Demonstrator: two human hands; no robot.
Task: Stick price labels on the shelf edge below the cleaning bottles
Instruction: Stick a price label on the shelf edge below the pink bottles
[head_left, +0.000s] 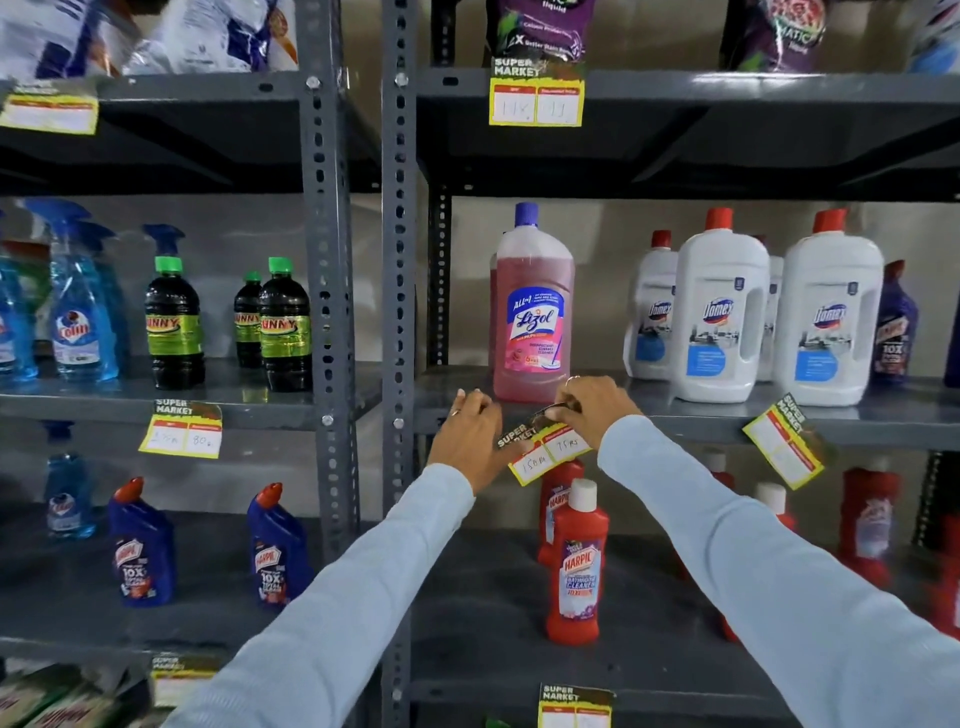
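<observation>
A yellow price label (545, 451) with handwritten prices lies tilted against the grey shelf edge (691, 423), right below the pink Lizol bottle (532, 306). My left hand (470, 436) presses the label's left end with its thumb. My right hand (592, 408) pinches the label's dark top edge at the shelf lip. White Domex bottles (722, 312) stand further right on the same shelf. A second label (787, 441) hangs crooked from the edge below them.
Other labels hang under the black Sunny bottles (182, 431), on the top shelf (537, 96) and on the bottom edge (574, 706). Red Harpic bottles (579, 566) fill the shelf below. Grey perforated uprights (397, 312) divide the racks.
</observation>
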